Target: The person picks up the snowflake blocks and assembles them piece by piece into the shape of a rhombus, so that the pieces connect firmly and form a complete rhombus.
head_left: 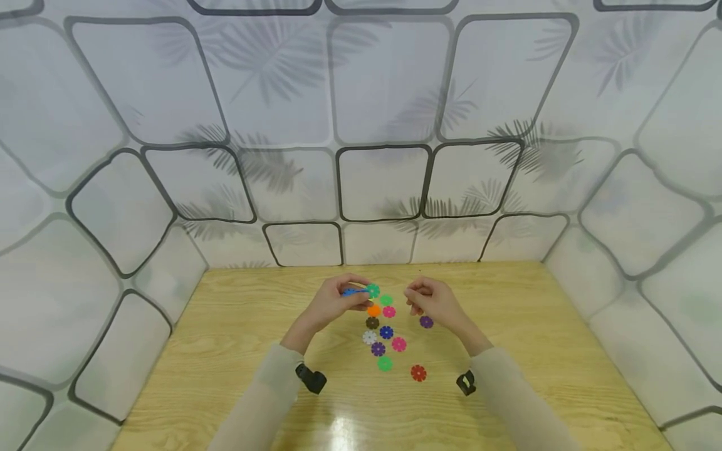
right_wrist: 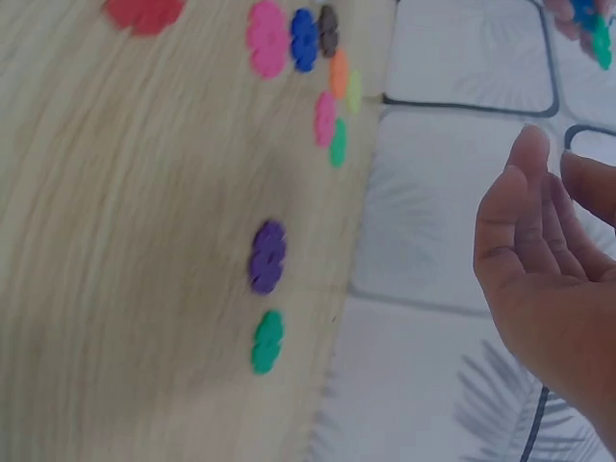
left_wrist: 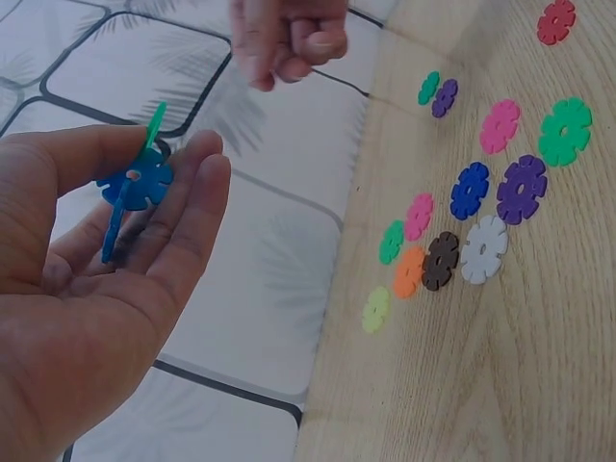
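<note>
My left hand [head_left: 329, 304] [left_wrist: 96, 327] holds a small cluster of notched plastic snowflake discs. Interlocked blue discs [head_left: 351, 292] [left_wrist: 146, 185] lie between thumb and fingers, and a green disc [head_left: 373, 290] [left_wrist: 154, 127] stands out from them near the fingertips. To the right, level with it, my right hand [head_left: 440, 305] [right_wrist: 539, 260] hovers above the table. Its fingers are loosely bent, thumb near the fingertips, with nothing seen between them. A purple disc [head_left: 426, 322] [right_wrist: 268, 257] lies just below that hand, beside another green disc [right_wrist: 268, 342].
Between the hands, loose discs lie scattered on the wooden table [head_left: 225, 376], among them orange [head_left: 374, 310], brown [head_left: 372, 322], white [head_left: 369, 337] and pink [head_left: 398, 344]. A red disc [head_left: 418, 373] lies nearer me. A patterned wall covering [head_left: 383, 181] surrounds the table's back and sides.
</note>
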Tool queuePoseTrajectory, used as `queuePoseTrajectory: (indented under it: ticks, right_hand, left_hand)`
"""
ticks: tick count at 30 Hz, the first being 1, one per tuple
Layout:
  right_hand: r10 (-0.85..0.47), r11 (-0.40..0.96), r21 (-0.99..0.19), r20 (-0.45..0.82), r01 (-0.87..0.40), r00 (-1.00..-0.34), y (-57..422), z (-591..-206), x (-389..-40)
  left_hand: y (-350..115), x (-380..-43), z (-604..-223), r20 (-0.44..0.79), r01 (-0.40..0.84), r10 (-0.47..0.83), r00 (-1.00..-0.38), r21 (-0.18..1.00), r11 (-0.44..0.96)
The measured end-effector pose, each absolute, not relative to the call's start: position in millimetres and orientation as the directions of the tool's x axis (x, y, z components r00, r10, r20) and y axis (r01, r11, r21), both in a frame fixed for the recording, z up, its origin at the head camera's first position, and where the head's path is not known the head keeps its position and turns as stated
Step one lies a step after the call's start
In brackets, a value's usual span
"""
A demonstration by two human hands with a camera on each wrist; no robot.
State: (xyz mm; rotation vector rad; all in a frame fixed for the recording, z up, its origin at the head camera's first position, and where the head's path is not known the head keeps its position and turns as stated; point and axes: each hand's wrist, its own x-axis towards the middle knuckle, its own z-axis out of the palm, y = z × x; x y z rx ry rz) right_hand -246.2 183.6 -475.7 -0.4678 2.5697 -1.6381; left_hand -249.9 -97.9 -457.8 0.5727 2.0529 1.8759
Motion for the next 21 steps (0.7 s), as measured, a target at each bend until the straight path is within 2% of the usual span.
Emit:
queuePoseTrajectory:
  ticks: [14,21]
  right_hand:
    - [-0.252,0.574,-0.798,0.039,-0.182,-0.967,219.5,-516.7,-249.5]
    - [-0.203,0.658,-0.745,-0.034,-0.111,-0.979,229.0,-537.4,-250.4]
  left_hand:
    - [-99.0,-249.9,-455.9,0.054,0.089,0.476,-0.878,0.995,0.052]
    - [-100.1,-249.7,-455.0,0.047,0.08,0.47,-0.882,0.995,0.05]
